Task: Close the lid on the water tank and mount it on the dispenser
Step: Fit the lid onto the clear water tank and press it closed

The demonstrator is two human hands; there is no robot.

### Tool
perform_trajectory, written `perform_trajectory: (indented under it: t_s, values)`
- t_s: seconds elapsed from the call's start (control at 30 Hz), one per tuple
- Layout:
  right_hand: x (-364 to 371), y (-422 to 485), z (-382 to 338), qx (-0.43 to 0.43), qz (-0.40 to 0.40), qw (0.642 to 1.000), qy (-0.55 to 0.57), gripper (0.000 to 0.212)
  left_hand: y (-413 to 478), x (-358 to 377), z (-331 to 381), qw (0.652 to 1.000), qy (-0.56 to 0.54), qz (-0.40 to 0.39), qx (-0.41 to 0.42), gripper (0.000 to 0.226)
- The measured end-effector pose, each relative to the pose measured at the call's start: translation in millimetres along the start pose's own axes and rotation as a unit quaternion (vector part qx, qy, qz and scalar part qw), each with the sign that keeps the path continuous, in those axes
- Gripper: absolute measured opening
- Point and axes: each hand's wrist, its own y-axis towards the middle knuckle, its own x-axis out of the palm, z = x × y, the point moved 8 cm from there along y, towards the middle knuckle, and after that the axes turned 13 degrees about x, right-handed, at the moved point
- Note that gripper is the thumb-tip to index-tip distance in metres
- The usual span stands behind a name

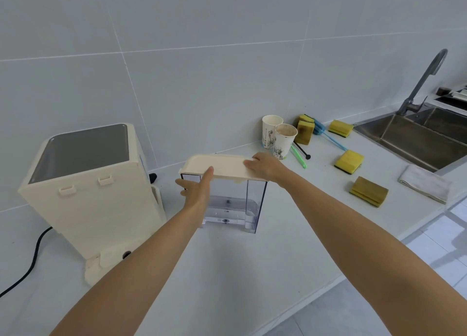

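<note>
Both hands hold the cream lid [219, 166] by its ends: the left hand [195, 190] pinches the near-left end, thumb on top and fingers below against the tank wall, and the right hand [265, 166] has its grip curled over the right end. That lid sits on top of the clear water tank [255, 204], which stands on the white table [252, 272] just right of the dispenser [86, 199]. It looks slightly askew, its left end overhanging the tank rim, so I judge it laid on but not yet pressed home.

Biggest risk: the mounting. The dispenser shows two small hooks on its facing wall and a socket at its base; a tank lowered off line could miss these, jam, or nudge the dispenser, whose black cable [32, 257] trails across the table.

Next, the tank itself. A little water seems to lie in the bottom, though glare makes it hard to tell. Lifting by the lid alone could pull the lid free and drop the tank.

Smaller: pressing one end first may leave the lid cocked.

Smallest: the paper cups [284, 141] stand just behind the right hand, and a backward elbow or wrist move might tip them.
</note>
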Motion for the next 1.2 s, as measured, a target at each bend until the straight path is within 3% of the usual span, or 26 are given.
perform_trajectory:
  t_s: [0.37,0.73,0.87,1.0,1.07,1.2]
  values:
    - [11.9,-30.0,12.4,-0.025,-0.015,0.999,-0.031,0.034,27.6,5.5,11.2,0.997,-0.001,-0.066,0.043,0.089]
    - [37.5,-57.6,1.9,-0.071,-0.017,0.997,0.017,0.043,35.6,12.2,39.0,0.978,0.06,-0.165,0.117,0.042]
    - [28.1,-52.8,5.0,-0.058,-0.022,0.998,0.028,0.036,35.5,7.1,45.0,0.974,0.099,-0.153,0.136,0.048]
    - [1.1,-35.3,-3.9,-0.06,0.062,0.995,0.055,0.041,22.5,0.5,54.6,0.975,0.126,-0.078,0.165,0.066]
    - [-5.8,-30.5,-19.0,-0.089,0.075,0.992,0.048,0.044,3.8,3.8,59.5,0.966,0.16,-0.07,0.189,0.073]
    - [6.6,-20.3,-56.7,-0.172,0.027,0.984,-0.039,0.046,-21.5,8.3,50.7,0.95,0.236,-0.079,0.187,0.094]
